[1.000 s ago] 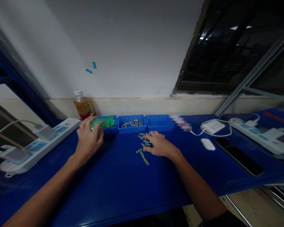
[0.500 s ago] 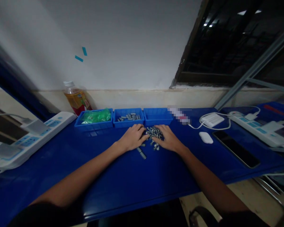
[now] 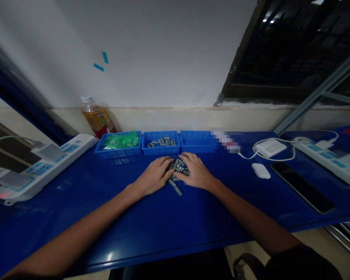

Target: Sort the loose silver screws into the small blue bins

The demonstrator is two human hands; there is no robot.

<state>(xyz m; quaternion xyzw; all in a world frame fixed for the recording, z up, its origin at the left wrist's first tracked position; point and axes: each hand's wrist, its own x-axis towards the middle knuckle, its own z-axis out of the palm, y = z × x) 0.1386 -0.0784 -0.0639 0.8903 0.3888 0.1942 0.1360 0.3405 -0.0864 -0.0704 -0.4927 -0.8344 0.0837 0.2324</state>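
A heap of small grey metal cylinders (image 3: pixel 179 167) lies on the blue table (image 3: pixel 163 217), squeezed between my two hands. My left hand (image 3: pixel 153 177) cups the heap from the left, fingers curved against it. My right hand (image 3: pixel 194 171) presses in from the right, fingers curled over the pieces. A couple of cylinders (image 3: pixel 176 188) lie loose just in front of the heap. Behind stand three blue trays: the left tray (image 3: pixel 118 149) holds green bags, the middle tray (image 3: pixel 161 147) holds several grey cylinders, the right tray (image 3: pixel 196 142) looks bare.
A drink bottle (image 3: pixel 96 120) stands against the wall at the back left. A white power strip (image 3: pixel 41 167) lies at the left, another power strip (image 3: pixel 332 161) at the right. A white charger (image 3: pixel 268 147), a white earbud case (image 3: pixel 261 171) and a dark phone (image 3: pixel 305 192) lie at the right.
My left hand left the green bags' tray and came to the cylinders. Both hands then drew the scattered cylinders into a tighter heap between them.
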